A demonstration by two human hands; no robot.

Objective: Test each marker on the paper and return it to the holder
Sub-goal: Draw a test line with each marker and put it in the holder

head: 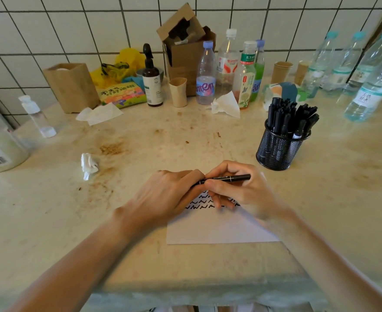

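Both hands hold one black marker (225,178) level over the paper (217,228).

The right hand (242,190) curls its fingers (217,185) round the marker's barrel, thumb on the near side, while the left hand (169,192) pinches the marker's left end, where a cap would sit, though that end is hidden behind its fingers. The marker lies roughly from nine to three o'clock, just above the sheet's upper edge. Rows of black squiggles (202,202) show on the paper under the hands. The black mesh holder (278,152) stands on the stained surface (154,140) at about one o'clock from the hands, packed with upright black markers (287,118). A crumpled tissue (88,165) lies at ten o'clock, and bottles (205,75) line the tiled wall at twelve.
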